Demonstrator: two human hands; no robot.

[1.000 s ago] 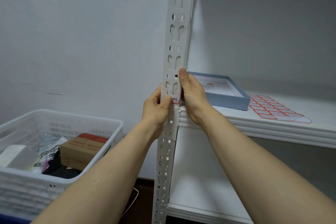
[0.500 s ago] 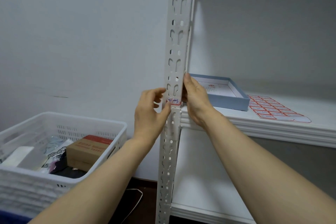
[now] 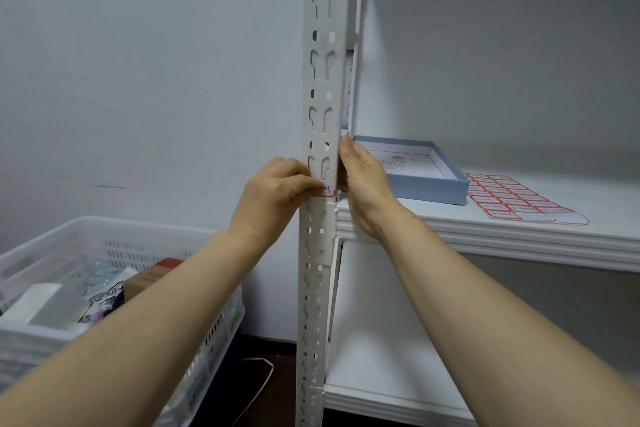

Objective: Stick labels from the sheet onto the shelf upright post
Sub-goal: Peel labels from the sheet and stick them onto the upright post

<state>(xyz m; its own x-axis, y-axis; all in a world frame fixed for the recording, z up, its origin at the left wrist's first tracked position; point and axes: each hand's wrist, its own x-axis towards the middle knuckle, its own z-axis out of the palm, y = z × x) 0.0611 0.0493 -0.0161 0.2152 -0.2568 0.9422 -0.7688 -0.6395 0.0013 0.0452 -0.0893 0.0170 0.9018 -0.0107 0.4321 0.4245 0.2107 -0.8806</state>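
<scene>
The white perforated shelf upright post (image 3: 323, 87) runs top to bottom through the middle of the view. A small red-bordered label (image 3: 326, 190) with blue writing sits on its front face at shelf height. My left hand (image 3: 273, 198) is at the post's left edge with fingers curled, its thumb lying across the label and pressing it to the post. My right hand (image 3: 363, 187) lies against the post's right side, fingers straight and pointing up; its thumb is hidden. The label sheet (image 3: 512, 199) lies flat on the shelf to the right.
A shallow blue box (image 3: 446, 189) stands on the white shelf board (image 3: 485, 236) between the post and the sheet. A white plastic basket (image 3: 86, 236) with a cardboard box and other items stands low on the left. A white cable lies on the dark floor.
My left hand has closed in on the post, its fingers curling at the left edge and the thumb now covering part of the label. My right hand stays against the post's right side.
</scene>
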